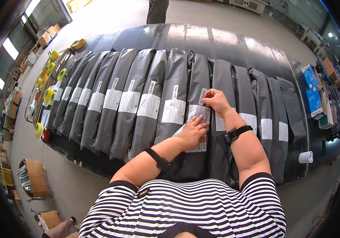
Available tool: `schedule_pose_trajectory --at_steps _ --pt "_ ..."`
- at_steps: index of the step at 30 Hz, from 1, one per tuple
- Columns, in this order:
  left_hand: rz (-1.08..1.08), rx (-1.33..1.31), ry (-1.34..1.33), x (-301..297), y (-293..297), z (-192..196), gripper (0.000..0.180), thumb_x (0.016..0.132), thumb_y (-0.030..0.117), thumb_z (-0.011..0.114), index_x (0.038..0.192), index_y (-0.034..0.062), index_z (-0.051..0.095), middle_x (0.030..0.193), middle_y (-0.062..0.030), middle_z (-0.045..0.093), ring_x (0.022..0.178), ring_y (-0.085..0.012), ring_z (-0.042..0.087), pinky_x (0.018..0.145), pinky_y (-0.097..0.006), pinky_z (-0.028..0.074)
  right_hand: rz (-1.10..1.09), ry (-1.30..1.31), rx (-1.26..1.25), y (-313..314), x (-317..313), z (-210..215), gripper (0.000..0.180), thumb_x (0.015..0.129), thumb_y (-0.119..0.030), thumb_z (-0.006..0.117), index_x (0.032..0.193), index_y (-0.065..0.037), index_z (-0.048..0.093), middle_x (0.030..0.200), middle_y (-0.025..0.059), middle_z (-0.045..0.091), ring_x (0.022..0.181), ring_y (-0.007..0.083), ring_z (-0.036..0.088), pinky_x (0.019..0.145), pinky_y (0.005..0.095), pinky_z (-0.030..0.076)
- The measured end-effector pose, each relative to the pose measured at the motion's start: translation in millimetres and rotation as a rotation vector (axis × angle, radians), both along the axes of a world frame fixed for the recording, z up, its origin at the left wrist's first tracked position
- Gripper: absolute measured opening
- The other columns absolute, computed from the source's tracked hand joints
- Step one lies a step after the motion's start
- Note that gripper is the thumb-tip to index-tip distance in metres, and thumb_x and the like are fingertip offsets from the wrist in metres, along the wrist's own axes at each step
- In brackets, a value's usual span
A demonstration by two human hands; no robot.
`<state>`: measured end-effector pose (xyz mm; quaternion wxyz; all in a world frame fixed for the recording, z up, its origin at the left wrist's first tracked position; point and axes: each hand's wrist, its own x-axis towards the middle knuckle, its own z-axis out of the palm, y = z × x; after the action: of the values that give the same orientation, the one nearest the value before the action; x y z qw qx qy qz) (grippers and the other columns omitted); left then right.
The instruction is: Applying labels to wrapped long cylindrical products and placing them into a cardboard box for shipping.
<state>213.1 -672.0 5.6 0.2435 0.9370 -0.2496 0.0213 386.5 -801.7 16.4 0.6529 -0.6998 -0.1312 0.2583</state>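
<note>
While right hand pinches small white barcode sticker, left hand presses flat, unclenched, on large white shipping label of grey plastic mailer bag, mid-row near black tabletop front edge; yellow tape rolls along left edge

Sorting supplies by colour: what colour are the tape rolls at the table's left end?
Yellow: the tape rolls show best in the head view, left of the grey bags.

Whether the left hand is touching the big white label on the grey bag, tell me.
Touching. The head view shows the left hand lying flat, fingers pressed on the white label.
</note>
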Motion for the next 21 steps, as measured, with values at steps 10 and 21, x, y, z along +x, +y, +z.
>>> schedule_pose_trajectory --at_steps 10,21 --pt "-0.010 -0.028 0.033 -0.5 2.1 -0.4 0.023 0.088 0.025 0.070 0.090 0.0030 0.063 0.147 -0.0112 0.051 0.148 -0.0416 0.025 0.121 -0.056 0.021 0.045 0.023 -0.044 8.2 11.4 -14.1 0.014 0.080 0.000 0.075 0.090 -0.003 0.065 0.081 0.0023 0.066 0.071 0.0103 0.061 0.063 0.0257 0.050" --pt "-0.011 -0.052 0.017 -1.0 3.4 0.4 0.025 0.088 0.026 0.071 0.087 0.0036 0.060 0.146 -0.0122 0.052 0.147 -0.0423 0.026 0.121 -0.056 0.021 0.034 -0.090 -0.047 9.8 6.0 -22.1 0.012 0.080 0.001 0.074 0.088 -0.002 0.065 0.082 0.0033 0.068 0.074 0.0107 0.063 0.067 0.0258 0.051"
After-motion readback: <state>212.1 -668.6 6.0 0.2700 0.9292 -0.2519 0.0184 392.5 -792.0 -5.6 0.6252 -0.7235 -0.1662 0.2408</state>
